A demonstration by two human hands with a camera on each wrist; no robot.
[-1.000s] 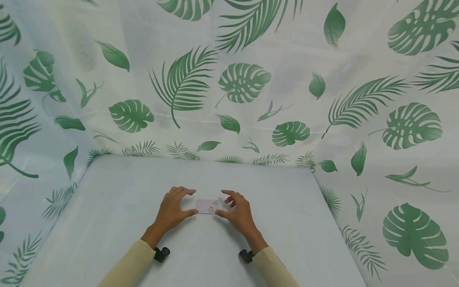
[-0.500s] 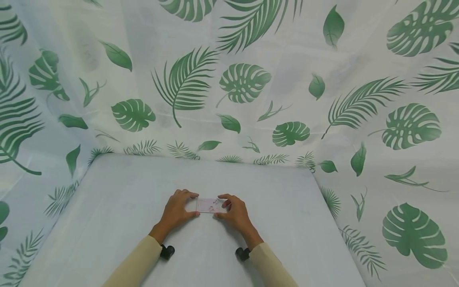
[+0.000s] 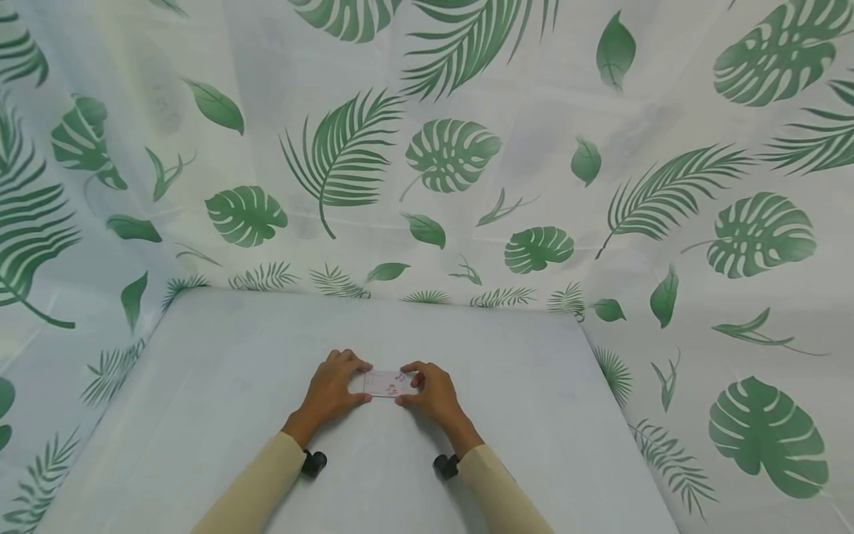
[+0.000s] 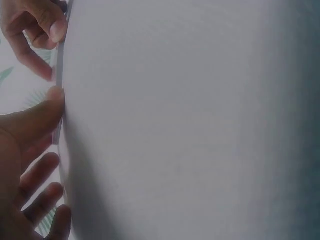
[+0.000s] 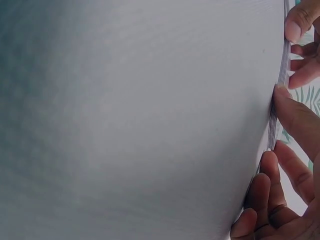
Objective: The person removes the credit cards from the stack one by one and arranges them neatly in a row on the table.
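Observation:
A thin stack of pale pink printed cards [image 3: 387, 383] lies on the white table. My left hand [image 3: 330, 387] pinches its left end, thumb on the near long edge and index finger at the far edge. My right hand [image 3: 435, 394] pinches the right end the same way, its other fingers curled close by. Several layers show along the stack's edge [image 5: 283, 60] in the right wrist view. In the left wrist view, that edge [image 4: 59, 67] appears as a narrow grey strip under both thumbs.
A white table [image 3: 267, 334] spreads out all round the hands. Behind it and at both sides hang white sheets [image 3: 467, 222] printed with green leaves. A small black camera [image 3: 314, 463] sits at the left wrist, another [image 3: 445, 466] at the right.
Both index fingers have come down from above onto the far edge of the card stack, and the hands have drawn slightly closer together. The stack has hardly moved.

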